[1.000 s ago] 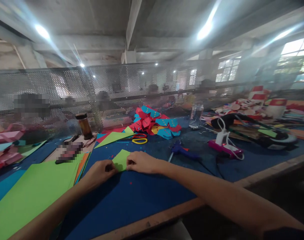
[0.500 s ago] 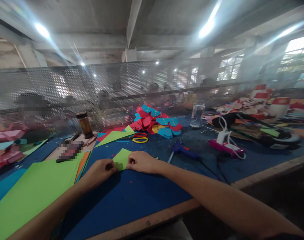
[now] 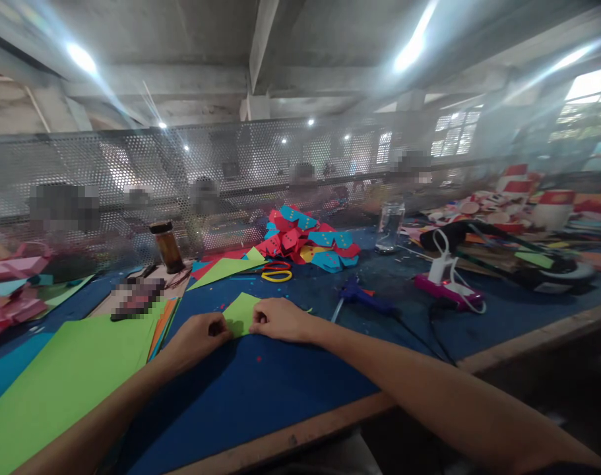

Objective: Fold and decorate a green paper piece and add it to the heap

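So both hands were pinched onto one small green paper [image 3: 241,311], lying on the blue table top [image 3: 280,389] right in front of the person, just beside the big stack of green sheets [image 3: 67,382]. The left hand [image 3: 198,336] was curled closed with its fingertips nipping the near left edge of the paper. The right hand [image 3: 278,320] did the same on the near right edge, knuckles up.

The paper itself was bright lime green, plain, no print on it. It looked like a folded piece with a pointed far corner sticking up and away from the hands, sort of a diamond tip. Its near part was tucked under the fingers, so I couldn't tell how many layers it had there. It lay mostly flat against the table.

Farther back there were scissors with red and yellow handles [image 3: 276,272], a blue glue gun [image 3: 359,297], and a heap of red and blue cutouts [image 3: 307,241] near the mesh screen [image 3: 132,178].
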`<state>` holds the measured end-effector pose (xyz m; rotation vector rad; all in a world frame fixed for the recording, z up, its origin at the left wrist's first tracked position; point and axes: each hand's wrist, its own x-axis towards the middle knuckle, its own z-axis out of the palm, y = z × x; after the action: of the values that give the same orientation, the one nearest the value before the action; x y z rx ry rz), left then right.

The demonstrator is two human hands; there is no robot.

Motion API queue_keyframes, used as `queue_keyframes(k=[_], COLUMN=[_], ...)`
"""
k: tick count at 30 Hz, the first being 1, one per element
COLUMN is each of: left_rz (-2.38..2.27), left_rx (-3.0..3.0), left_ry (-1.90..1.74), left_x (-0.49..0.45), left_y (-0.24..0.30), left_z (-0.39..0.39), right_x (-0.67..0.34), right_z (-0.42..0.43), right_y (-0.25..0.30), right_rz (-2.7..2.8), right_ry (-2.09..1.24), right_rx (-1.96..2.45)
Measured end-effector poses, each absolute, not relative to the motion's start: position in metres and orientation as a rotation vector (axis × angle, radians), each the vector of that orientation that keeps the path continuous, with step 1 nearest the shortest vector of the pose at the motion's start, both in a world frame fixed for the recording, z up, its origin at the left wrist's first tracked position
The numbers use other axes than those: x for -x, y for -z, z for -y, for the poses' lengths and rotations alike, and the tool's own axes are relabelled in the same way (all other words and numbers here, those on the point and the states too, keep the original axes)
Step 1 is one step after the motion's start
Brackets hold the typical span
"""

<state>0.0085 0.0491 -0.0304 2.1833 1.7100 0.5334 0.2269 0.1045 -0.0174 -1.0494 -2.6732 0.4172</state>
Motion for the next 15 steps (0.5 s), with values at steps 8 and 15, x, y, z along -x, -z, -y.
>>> queue_keyframes(k=[8,15], left_rz=[-1.705,-1.607], left_rx=[-2.173,-2.285], left_ry=[-0.573,-0.613], left_x=[-0.0074,-0.0117], left_y=[0.0330,0.0339], left_z=[-0.0504,-0.0470], right_x=[-0.2286,-0.2310], right_z=[-0.1032,-0.1061], right_y=[0.0169,0.0185], right_rz=[2.657,2.649], right_ry=[-0.421,-0.424], right_rx=[1.059,1.086])
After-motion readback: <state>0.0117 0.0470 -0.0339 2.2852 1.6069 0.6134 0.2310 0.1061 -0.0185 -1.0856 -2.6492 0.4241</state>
